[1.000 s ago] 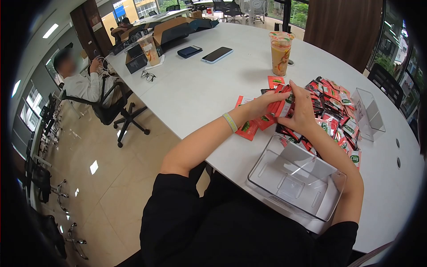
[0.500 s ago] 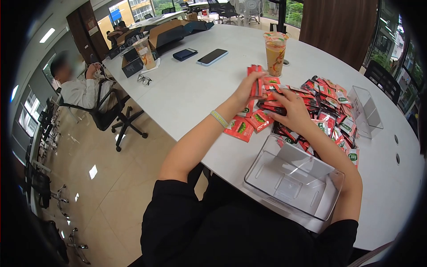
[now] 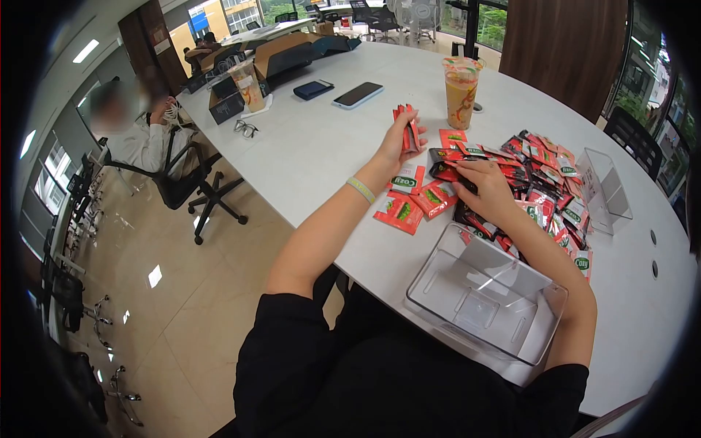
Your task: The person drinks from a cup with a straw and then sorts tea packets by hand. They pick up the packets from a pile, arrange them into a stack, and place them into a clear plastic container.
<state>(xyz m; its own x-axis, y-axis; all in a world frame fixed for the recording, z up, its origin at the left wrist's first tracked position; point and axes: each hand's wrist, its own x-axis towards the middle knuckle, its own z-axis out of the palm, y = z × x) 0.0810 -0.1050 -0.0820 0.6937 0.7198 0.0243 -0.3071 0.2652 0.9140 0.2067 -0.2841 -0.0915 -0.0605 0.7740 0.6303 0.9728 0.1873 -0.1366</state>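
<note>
My left hand has moved away from my right hand since a second ago, when the two met around a bundle. Now it pinches a few red sachets upright between thumb and fingers. My right lies palm down, fingers slightly bent, over dark and red packets at the near-left side of the big heap.

Taking my right hand as the clock's centre, the heap spreads from 1 to 5 o'clock, and some flat sachets lie at 9. The see-through bin sits at 6 — its ridged floor and an upright panel show. A see-through holder stands at 3, beside the heap. The tall cup at 12 holds an orange drink with red streaks; another cup, at 10, also holds some drink.
</note>
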